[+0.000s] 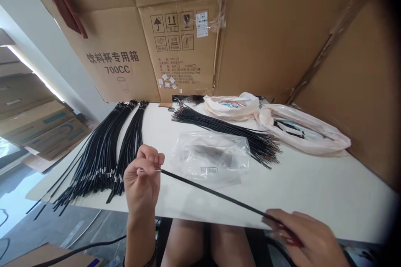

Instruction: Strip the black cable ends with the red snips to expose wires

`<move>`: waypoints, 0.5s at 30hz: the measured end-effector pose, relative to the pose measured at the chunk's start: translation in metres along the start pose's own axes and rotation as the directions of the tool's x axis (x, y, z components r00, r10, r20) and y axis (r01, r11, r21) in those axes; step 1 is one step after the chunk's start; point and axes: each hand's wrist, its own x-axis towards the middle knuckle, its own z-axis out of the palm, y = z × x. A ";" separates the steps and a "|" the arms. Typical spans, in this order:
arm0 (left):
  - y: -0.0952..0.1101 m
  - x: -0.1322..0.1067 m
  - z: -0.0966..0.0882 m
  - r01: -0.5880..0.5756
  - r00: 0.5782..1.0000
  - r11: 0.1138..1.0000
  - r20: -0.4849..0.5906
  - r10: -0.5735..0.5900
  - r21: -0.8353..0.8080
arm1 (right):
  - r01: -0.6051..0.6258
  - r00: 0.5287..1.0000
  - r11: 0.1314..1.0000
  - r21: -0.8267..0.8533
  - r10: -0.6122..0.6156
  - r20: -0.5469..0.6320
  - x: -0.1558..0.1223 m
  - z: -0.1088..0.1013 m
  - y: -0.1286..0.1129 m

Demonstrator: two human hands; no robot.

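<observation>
Stretched slantwise over the table's front edge is a thin black cable (213, 192). My left hand (143, 179) is closed in a pinch on its upper end, where thin bare wires show at the fingertips. At the lower right, my right hand (308, 233) is closed round a red-handled tool (293, 238), which is blurred and mostly covered by the fingers. The cable meets this hand at its front; whether the tool or the fingers grip it, I cannot tell. Behind the cable lies a clear plastic bag (213, 154) with something dark in it.
Black cable bundles (100, 154) fan out at the table's left, some ends overhanging the edge. Another cable bundle (225, 131) lies behind the plastic bag. Two pale bags (310, 133) sit at the back right. Cardboard (260, 41) walls the back and right of the white table (307, 179).
</observation>
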 end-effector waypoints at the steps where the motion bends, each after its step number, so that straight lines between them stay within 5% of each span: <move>1: -0.001 -0.001 0.000 -0.021 1.000 0.998 0.017 0.021 0.052 | 0.021 0.999 0.997 -0.070 -0.024 -0.048 -0.002 -0.005 0.005; 8: -0.016 -0.015 0.005 -0.147 0.985 0.943 0.128 0.113 0.299 | 0.178 0.982 0.895 -0.410 -0.190 0.011 0.001 -0.025 0.038; 15: -0.032 -0.007 -0.010 -0.285 0.957 0.803 0.202 0.208 0.523 | 0.285 0.945 0.770 -0.571 -0.324 0.035 0.009 -0.024 0.067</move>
